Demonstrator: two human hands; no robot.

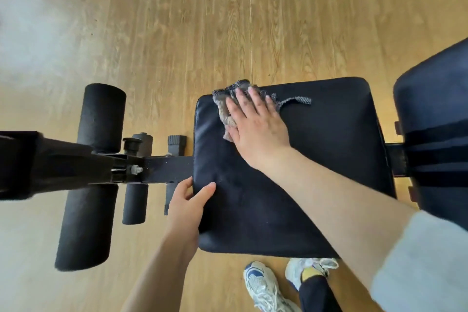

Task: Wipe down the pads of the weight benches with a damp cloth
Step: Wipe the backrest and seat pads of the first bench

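The cloth [225, 111] was pressed onto the seat pad [316, 159] by the right grip [255, 129], fingers straight. The pad's edge was clamped in the left grip [188, 208].

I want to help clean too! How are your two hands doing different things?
The right hand lies flat with straight fingers on the cloth; the left hand curls round the edge of the pad, thumb on top. The right hand is at the far corner, the left hand at the nearer side. Both are on the same pad.
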